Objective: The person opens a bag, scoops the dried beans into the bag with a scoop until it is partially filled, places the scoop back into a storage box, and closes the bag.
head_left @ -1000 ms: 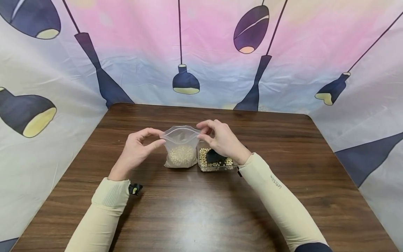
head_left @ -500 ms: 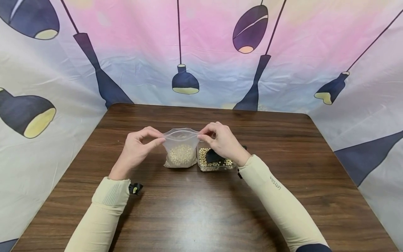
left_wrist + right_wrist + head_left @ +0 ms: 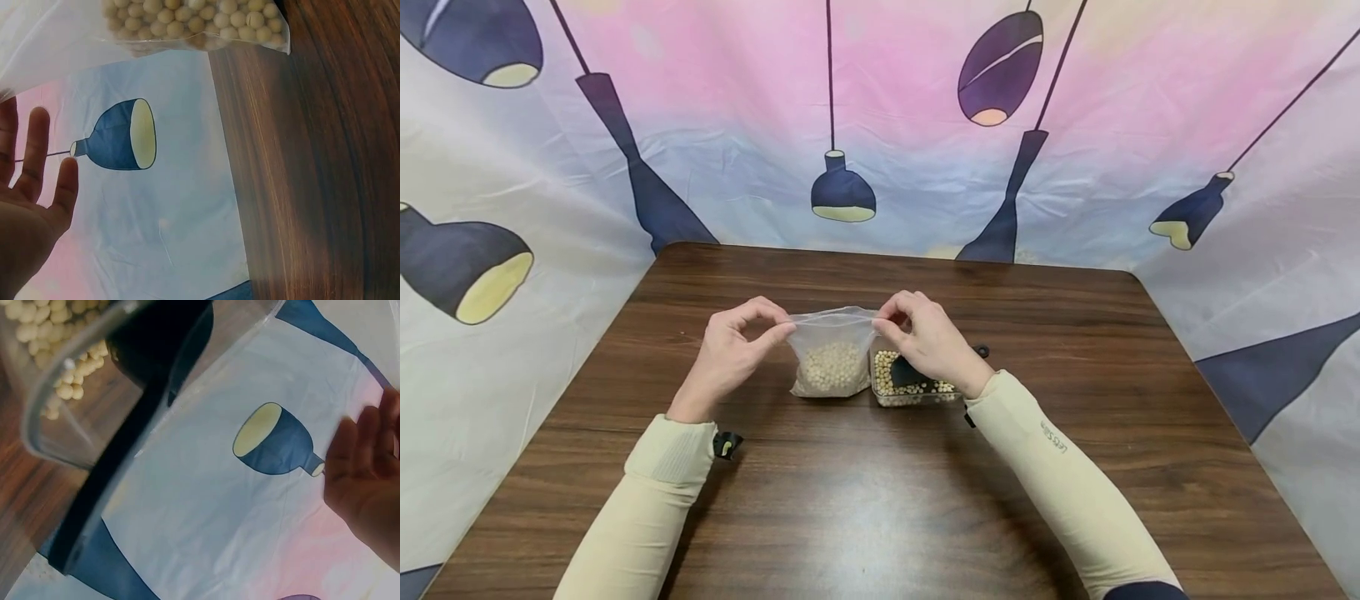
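A clear zip-lock bag, its lower half filled with pale round beans, stands on the table between both hands. My left hand pinches the left end of its top edge between thumb and forefinger. At the opposite top corner, my right hand pinches the plastic in the same way. The bag's mouth is drawn out nearly straight. Through the plastic, beans show in the left wrist view. In the left wrist view the other left-hand fingers are spread, away from the bag.
Right beside the bag, under my right hand, sits a clear rectangular container of similar beans. A black scoop lies in it, its handle reaching over the rim. The wooden table ends at a printed cloth backdrop.
The bag's mouth has gone from a wide oval gap to an almost flat line, with its top edge pulled taut. Both hands keep their pinch and have barely shifted.
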`<state>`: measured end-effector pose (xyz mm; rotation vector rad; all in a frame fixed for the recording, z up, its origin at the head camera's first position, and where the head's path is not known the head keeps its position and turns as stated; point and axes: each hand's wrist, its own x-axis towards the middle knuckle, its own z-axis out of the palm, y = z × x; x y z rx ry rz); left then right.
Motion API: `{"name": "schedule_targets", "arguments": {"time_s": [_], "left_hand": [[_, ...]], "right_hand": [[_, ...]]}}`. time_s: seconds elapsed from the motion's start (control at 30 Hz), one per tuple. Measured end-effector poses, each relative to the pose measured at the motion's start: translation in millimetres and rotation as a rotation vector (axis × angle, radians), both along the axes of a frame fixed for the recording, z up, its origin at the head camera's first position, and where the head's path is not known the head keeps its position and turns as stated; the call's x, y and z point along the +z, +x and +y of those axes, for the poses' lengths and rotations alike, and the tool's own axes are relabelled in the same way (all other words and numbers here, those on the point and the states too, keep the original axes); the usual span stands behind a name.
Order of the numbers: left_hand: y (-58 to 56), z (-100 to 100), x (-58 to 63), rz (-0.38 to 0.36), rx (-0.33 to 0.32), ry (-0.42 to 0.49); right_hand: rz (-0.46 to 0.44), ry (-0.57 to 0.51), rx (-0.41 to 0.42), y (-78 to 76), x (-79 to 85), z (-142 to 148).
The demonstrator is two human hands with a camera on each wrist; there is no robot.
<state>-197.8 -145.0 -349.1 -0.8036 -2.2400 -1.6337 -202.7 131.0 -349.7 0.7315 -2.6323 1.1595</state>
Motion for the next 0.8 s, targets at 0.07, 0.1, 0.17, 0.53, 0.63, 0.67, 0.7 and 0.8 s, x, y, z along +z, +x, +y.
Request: {"name": "schedule_targets", "arguments": {"time_s": [0.07,0.1,0.17,0.53,0.63,0.67,0.7,0.8], "left_hand": [[0.5,1,1.0,-0.043,0.005,-0.023],[0.7,1,1.6,-0.062,0.007,-0.035],[0.3,2,2.5,-0.079,-0.002,-0.050],[-4.8,6,-0.8,0.024,-0.037,-0.019],[-5.1,6,-1.1,0.058,-0.039,-0.017],[-5.3,6,-1.2,0.073,-0.039,-0.017],[-5.7,6,-1.2,0.085,-0.040,-0.017],[-6.2,6,-0.8,0.110,-0.043,-0.023]], "right_hand": [[-0.007,0.029,0.003,0.6,1.2,-1],[-0.003,0.038,0.005,0.3,1.5,-1],[0.012,0.038,0.013,-0.2,2.0,-3],[0.087,0.015,0.015,-1.4,0.2,-11],[0.102,0.001,0.012,-0.6,1.3,-12],[0.106,-0.006,0.012,-0.6,1.3,-12],[0.108,-0.015,0.013,-0.6,1.3,-13],[0.105,-0.027,0.017,-0.4,1.5,-13]]}}
